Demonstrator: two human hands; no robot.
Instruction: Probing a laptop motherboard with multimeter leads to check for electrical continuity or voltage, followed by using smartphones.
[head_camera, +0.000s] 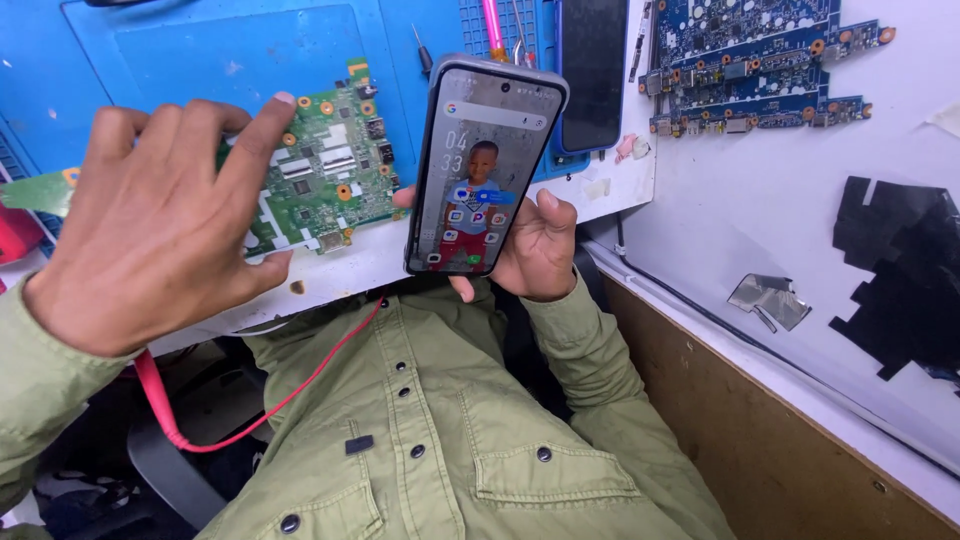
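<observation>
Here, the scene line by line:

Right hand: the right hand (535, 250) is wrapping its fingers around the lower back of a smartphone (485, 165), thumb resting near the edge, and is tilting the lit screen up toward the camera, seemingly so it can be read.

Left hand: the left hand (150, 225) is spreading its fingers over the left part of a green circuit board (325, 175), fingertips pressing on it as if steadying it; it is not closing around the board.

Board's place: the green circuit board is lying on a blue work mat (200, 50) at the edge of the white bench (740, 220).

Around: a second, dark-screened phone (592, 70) is lying just behind the held one; a blue circuit board (760, 65) is sitting well to the right; black tape patches (895, 270) and a foil scrap (768, 298) are sticking to the bench.

In the way: the raised smartphone is hiding part of the mat and tools behind it; a red cable (300, 385) is trailing across the person's green shirt (450, 450).
</observation>
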